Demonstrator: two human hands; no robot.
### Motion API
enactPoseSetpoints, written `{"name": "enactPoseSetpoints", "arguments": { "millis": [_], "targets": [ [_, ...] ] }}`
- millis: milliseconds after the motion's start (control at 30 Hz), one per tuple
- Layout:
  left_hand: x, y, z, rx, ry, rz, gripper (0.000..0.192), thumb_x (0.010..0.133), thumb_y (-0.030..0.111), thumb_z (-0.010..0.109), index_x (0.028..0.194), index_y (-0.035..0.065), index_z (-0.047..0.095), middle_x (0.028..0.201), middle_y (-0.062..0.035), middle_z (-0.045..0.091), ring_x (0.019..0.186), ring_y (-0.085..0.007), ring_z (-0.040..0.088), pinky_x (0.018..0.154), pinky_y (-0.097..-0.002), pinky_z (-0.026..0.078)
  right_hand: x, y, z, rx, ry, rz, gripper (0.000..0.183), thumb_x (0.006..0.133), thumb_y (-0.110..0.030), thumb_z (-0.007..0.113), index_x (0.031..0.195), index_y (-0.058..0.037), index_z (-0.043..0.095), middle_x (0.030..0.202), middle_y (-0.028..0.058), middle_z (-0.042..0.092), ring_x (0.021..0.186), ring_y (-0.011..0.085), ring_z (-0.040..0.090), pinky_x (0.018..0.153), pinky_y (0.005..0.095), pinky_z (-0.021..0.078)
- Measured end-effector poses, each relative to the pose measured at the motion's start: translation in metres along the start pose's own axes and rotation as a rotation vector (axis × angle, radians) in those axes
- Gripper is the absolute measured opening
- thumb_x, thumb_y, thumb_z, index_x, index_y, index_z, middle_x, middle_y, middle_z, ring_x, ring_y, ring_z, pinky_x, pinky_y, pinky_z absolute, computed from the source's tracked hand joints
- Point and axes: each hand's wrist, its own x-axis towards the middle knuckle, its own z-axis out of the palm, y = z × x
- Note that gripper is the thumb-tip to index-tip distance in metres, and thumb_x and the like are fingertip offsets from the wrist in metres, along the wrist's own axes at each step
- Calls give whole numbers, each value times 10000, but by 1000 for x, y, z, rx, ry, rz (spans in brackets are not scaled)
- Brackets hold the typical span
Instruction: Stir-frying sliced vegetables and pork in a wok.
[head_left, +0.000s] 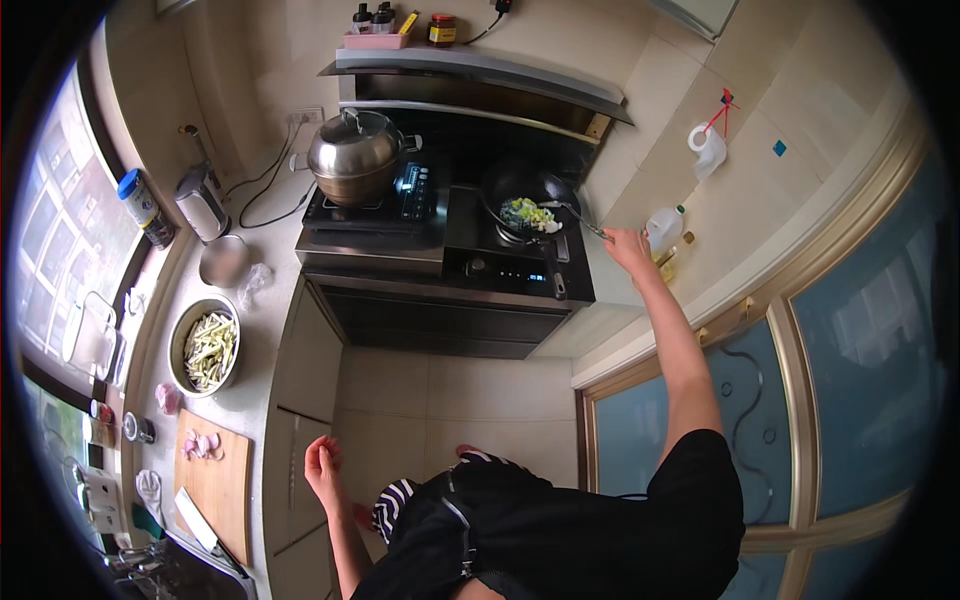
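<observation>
My right hand (628, 249) is closed on the handle of a metal spatula (589, 223), whose far end lies in a black wok (499, 180) on the right burner. Chopped green and white food (529, 214) sits in the wok beside the spatula. The wok's own handle (556, 277) points towards me and is not held. My left hand (324, 459) hangs near the left counter with its fingers curled; nothing is seen in it. To the left of the wok, a lidded steel pot (355, 157) stands on an induction cooker (414, 196).
On the left counter are a bowl of cut vegetable strips (211, 351), a wooden cutting board (225, 480) with onion pieces (201, 445), a knife (196, 519) and an electric kettle (201, 202). Bottles (664, 227) stand right of the wok, near my right forearm. A sliding door (784, 420) borders the right side.
</observation>
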Motion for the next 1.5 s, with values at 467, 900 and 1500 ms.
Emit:
{"name": "enactPoseSetpoints", "arguments": {
  "millis": [467, 900, 1500],
  "targets": [
    [-96, -8, 25, 120, 326, -59, 192, 932, 216, 466, 1044, 102, 570, 921, 13, 602, 798, -55, 545, 664, -191, 416, 156, 50, 89, -227, -236, -138, 276, 717, -214, 669, 993, -228, 667, 1018, 76, 635, 938, 262, 605, 818, 381, 492],
    [-73, 16, -64, 84, 200, -16, 185, 923, 204, 481, 1032, 87, 574, 922, 0, 615, 813, -72, 571, 644, -190, 427, 26, -48, 124, 207, 134, 328, 226, 814, -238, 544, 932, -66, 632, 939, 162, 632, 872, 359, 599, 768, 450, 487],
    [-99, 44, -337, -95, 320, -54, 190, 928, 169, 452, 1019, 67, 585, 924, -20, 629, 802, -71, 573, 667, -194, 420, -303, -450, 127, 1572, -307, 264, 279, 850, -342, 595, 774, -95, 491, 509, -81, 324, 355, 2, 232, 321, 203, 131]
  ]
}}
